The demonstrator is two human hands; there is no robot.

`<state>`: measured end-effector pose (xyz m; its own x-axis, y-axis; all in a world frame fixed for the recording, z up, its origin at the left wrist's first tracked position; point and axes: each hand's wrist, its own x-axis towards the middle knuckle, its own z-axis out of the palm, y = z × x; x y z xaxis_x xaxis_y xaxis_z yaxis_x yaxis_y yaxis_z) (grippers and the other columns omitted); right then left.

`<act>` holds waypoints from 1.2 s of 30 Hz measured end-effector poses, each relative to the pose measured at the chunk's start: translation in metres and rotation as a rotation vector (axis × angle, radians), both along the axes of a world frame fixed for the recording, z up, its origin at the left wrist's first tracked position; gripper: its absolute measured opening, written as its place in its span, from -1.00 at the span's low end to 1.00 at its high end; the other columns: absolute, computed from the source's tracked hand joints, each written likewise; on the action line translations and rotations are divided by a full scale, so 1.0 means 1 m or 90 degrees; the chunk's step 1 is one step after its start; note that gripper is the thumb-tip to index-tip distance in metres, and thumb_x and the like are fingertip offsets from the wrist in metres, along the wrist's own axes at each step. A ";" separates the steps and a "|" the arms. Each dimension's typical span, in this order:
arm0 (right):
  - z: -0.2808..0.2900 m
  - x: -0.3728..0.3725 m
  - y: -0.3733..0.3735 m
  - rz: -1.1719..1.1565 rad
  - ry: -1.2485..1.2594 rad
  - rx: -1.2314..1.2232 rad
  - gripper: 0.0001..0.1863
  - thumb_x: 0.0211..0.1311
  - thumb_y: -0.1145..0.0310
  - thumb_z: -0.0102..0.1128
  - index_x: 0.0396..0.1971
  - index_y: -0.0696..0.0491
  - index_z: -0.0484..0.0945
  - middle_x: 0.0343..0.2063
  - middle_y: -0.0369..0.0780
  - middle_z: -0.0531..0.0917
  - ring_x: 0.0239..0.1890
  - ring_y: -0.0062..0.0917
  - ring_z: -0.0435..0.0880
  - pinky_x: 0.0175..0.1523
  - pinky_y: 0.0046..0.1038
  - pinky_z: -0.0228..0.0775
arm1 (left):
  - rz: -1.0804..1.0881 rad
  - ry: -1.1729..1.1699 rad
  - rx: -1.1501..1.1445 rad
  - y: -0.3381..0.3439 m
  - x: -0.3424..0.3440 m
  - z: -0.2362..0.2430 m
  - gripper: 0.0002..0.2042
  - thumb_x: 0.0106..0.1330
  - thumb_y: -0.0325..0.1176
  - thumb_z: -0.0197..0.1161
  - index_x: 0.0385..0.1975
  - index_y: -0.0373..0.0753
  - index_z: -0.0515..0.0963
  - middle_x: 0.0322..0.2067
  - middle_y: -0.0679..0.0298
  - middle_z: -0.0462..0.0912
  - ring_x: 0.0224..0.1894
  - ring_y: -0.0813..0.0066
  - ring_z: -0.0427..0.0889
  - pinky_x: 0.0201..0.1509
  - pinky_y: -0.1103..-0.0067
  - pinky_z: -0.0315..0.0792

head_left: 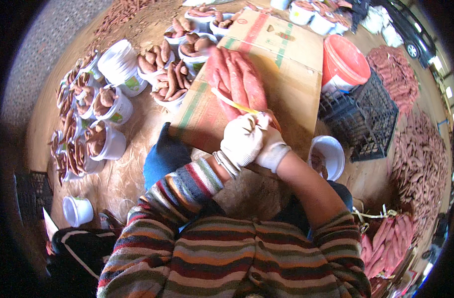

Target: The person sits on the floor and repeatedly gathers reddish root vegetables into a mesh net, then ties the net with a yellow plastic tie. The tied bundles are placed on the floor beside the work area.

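A red mesh bag [237,74] full of long sweet potatoes lies on a flattened cardboard box in front of me. A yellow-and-white strap [232,102] crosses its near end and runs to my fingers. My left hand [241,139], in a white glove, is closed at the near end of the bag. Pressed against it, my right hand [271,146], also gloved, is closed at the same spot. The fingers of both hands cover the gathered mouth of the bag, so the exact grip is hidden.
The cardboard [291,99] forms my work surface. White buckets of sweet potatoes [113,107] crowd the left. At right stand a red bucket [343,62], a black crate [368,119] and a white bucket [331,154]. Another filled mesh bag [388,243] lies lower right, near a sweet potato heap [419,159].
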<state>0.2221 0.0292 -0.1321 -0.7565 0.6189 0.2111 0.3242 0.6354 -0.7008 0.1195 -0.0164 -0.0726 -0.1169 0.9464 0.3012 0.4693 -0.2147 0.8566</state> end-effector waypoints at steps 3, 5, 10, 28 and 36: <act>0.025 0.012 0.001 0.026 -0.207 0.135 -0.69 0.25 0.30 -0.07 -0.06 0.00 0.52 -0.13 -0.13 0.59 -0.04 -0.41 0.54 0.09 -0.41 0.37 | -0.015 -0.082 0.037 0.003 0.002 0.002 -0.76 0.39 -0.28 0.12 -0.39 -0.31 0.59 -0.60 0.36 0.57 -0.56 0.67 0.42 -0.45 0.65 0.38; 0.037 0.028 0.006 -0.053 -0.063 -0.359 -0.74 0.25 0.37 -0.03 -0.09 0.04 0.51 -0.34 -0.17 0.58 -0.28 -0.46 0.57 -0.16 -0.40 0.43 | -0.031 -0.257 -0.035 0.006 0.002 0.004 -0.75 0.38 -0.27 0.14 -0.44 -0.32 0.58 -0.61 0.31 0.57 -0.54 0.59 0.50 -0.41 0.57 0.41; 0.045 0.054 -0.001 -0.206 -0.253 0.204 -0.76 0.26 0.33 -0.11 -0.15 0.11 0.43 -0.57 -0.05 0.59 -0.51 -0.19 0.63 -0.34 -0.16 0.50 | -0.055 -0.255 -0.079 0.007 0.005 -0.001 -0.79 0.37 -0.32 0.17 -0.47 -0.28 0.59 -0.64 0.39 0.53 -0.57 0.69 0.40 -0.47 0.65 0.33; 0.054 0.020 0.009 -0.418 -0.445 -0.027 -0.64 0.22 0.05 0.09 -0.38 0.04 0.68 -0.41 -0.09 0.71 -0.34 -0.27 0.73 -0.29 -0.29 0.56 | -0.046 0.040 0.103 -0.001 0.005 0.003 -0.79 0.34 -0.36 0.17 -0.54 -0.29 0.56 -0.62 0.15 0.56 -0.58 0.30 0.56 -0.47 0.50 0.41; 0.069 0.022 0.000 -0.282 -0.713 0.202 -0.73 0.30 0.22 0.00 -0.16 -0.02 0.62 -0.17 -0.18 0.68 -0.28 -0.43 0.72 -0.28 -0.29 0.54 | -0.042 -0.147 0.007 -0.005 0.006 0.010 -0.80 0.37 -0.30 0.18 -0.45 -0.27 0.58 -0.66 0.41 0.43 -0.60 0.76 0.31 -0.54 0.72 0.23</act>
<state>0.2436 0.0296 -0.0631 -0.3552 0.9064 -0.2287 0.8735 0.4089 0.2640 0.1258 -0.0215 -0.0625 -0.1220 0.9509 0.2843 0.2459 -0.2486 0.9369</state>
